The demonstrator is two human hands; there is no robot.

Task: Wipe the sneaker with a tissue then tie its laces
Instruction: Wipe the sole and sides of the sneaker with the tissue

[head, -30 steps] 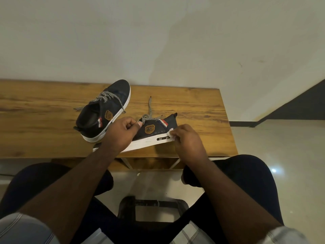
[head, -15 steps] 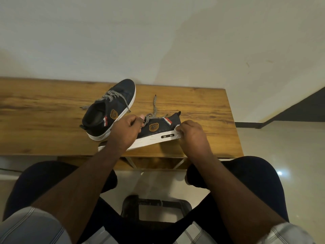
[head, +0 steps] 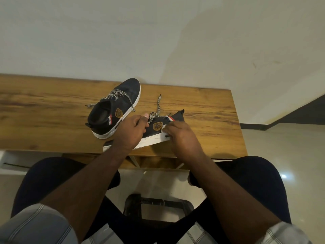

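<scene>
A seated person works on a dark sneaker [head: 158, 126] tipped on its side at the near edge of a wooden table [head: 202, 110], its white sole turned toward the camera. The left hand [head: 131, 131] wraps over the front half of the shoe, fingers curled round the upper and thumb up by the laces [head: 157, 107], one end of which trails loose across the wood. The right hand [head: 181, 136] lies over the heel end, fingers bent and pressing a small white tissue [head: 164, 127] against the side of the shoe just beside the gold badge; only a scrap of the tissue shows past the fingertips. A second sneaker [head: 114, 110] stands upright just behind and to the left, laces undone, apart from both hands. Below, the person's knees frame a black stool [head: 158, 203] on a pale floor.
</scene>
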